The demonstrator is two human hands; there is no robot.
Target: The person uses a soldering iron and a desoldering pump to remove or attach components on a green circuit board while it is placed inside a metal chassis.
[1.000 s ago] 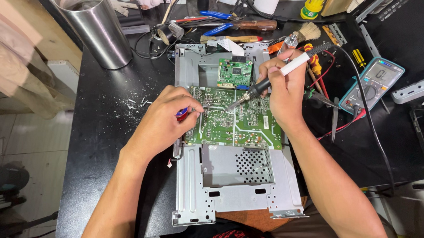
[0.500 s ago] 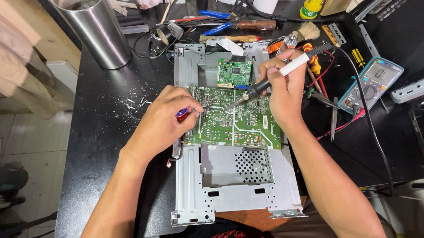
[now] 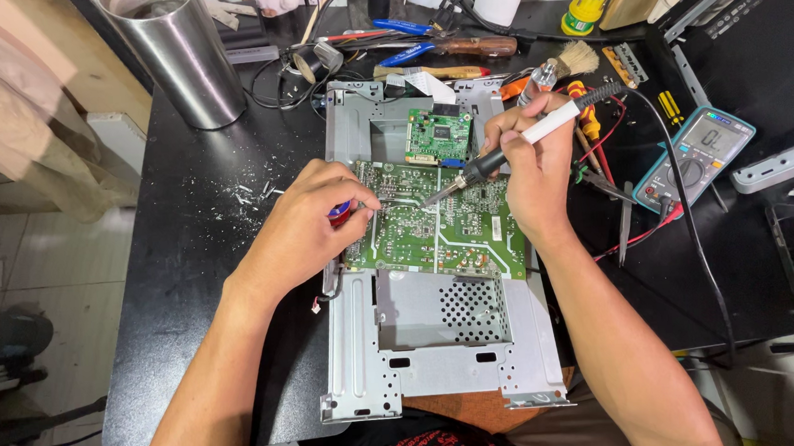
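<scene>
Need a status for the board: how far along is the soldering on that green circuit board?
Done: the metal frame lies open on the black table, with the large green circuit board exposed and metal scraps beside it. In hand: the right hand holds the soldering iron, tip on the board; the left hand pinches a small red and blue tool at the board's edge. Left: cannot tell how many joints remain; nothing is closed up.

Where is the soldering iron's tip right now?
In the head view, the soldering iron, held in the right hand, has its tip on the upper middle of the large green circuit board, just right of the left hand.
</scene>
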